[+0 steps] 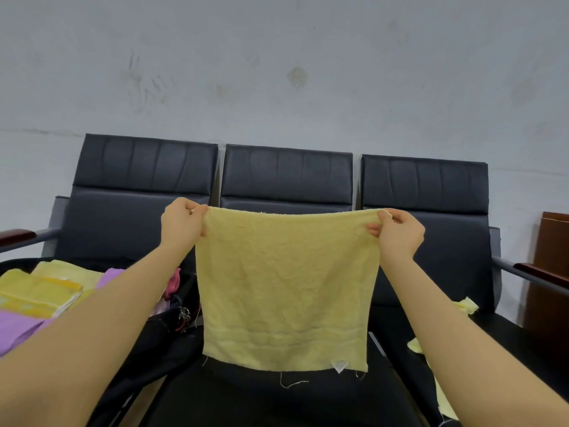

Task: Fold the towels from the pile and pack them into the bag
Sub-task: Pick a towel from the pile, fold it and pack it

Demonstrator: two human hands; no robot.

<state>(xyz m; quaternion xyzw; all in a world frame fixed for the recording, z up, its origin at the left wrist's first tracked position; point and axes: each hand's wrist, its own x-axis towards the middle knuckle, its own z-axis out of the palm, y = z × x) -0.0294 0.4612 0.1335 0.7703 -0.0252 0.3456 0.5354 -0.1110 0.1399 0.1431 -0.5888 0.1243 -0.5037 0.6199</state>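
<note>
Yellow towel [284,288] held up flat in mid frame, in front of the black three-seat bench [286,177]. Left hand [181,224] pinches the upper left corner; right hand [398,232] pinches the upper right corner. Both grips clenched on cloth, thumbs toward the camera, fingers curled behind the top hem.

Towel state: top edge runs left to right between the two hands, nearly taut, slightly higher at the left. The cloth hangs straight down from that edge, close to square. Bottom hem free, just above the seat; white tag [339,366] and loose threads at the lower right of the hem. No fold in it yet.

Key relation: the towel lies below and between both grips, so the hands are equally placed, neither nearer. Judgement: next move is likely to bring one top corner across to the other, halving the cloth along a vertical crease, or lowering it onto the seat to fold.

Lower left of frame: open black bag [160,337] with folded towels [40,291], yellow and purple, on or in it; exact containment unclear. It lies on the left hand's side. Right edge: more yellow cloth [468,305] on the right seat, probably the remaining pile.
</note>
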